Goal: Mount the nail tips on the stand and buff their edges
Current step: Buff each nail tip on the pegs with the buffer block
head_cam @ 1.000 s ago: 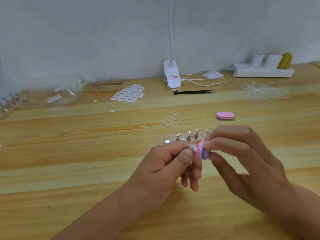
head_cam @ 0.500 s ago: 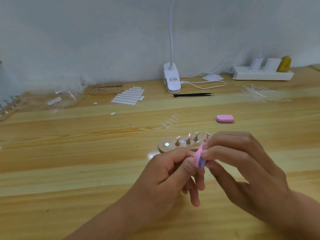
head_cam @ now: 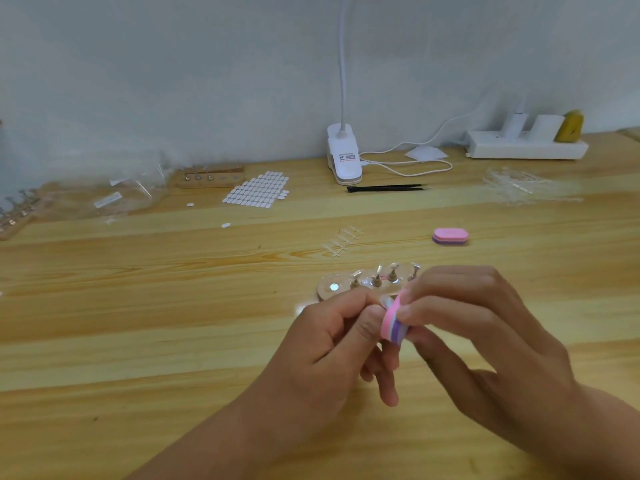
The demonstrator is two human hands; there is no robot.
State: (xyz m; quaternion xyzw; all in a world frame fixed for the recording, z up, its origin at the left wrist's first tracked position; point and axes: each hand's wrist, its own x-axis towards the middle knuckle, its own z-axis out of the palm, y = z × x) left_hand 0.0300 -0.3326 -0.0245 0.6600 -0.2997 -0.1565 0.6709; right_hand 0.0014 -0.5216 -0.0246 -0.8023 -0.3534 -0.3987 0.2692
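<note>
- Above the near half of the bench (head_cam: 138,341), a little right of the middle, the left hand (head_cam: 332,344) pinches a clear nail tip (head_cam: 385,300) between thumb and forefinger; its other fingers curl loosely below.
- The right hand (head_cam: 485,341) grips a pink and purple buffer block (head_cam: 393,325) between thumb and fingertips. The block's pink face lies against the nail tip.
- Just behind the hands lies a wooden stand (head_cam: 337,289) with a row of small pegs; some pegs carry clear tips. The right hand hides its right end.
- Farther back, near the middle of the bench, lies a short strip of clear tips (head_cam: 343,241). A second buffer block (head_cam: 449,235) lies flat to its right.
- Toward the far edge lie black tweezers (head_cam: 384,188), a sheet of white stickers (head_cam: 258,188) and a loose pile of clear tips (head_cam: 519,185).
- Along the far edge are a white clip lamp (head_cam: 343,157) with its cord, a second stand (head_cam: 211,176), clear plastic bags (head_cam: 128,192) and, toward the far right corner, a white power strip (head_cam: 526,147).
- At the left edge, part of a third stand (head_cam: 14,216) shows.
</note>
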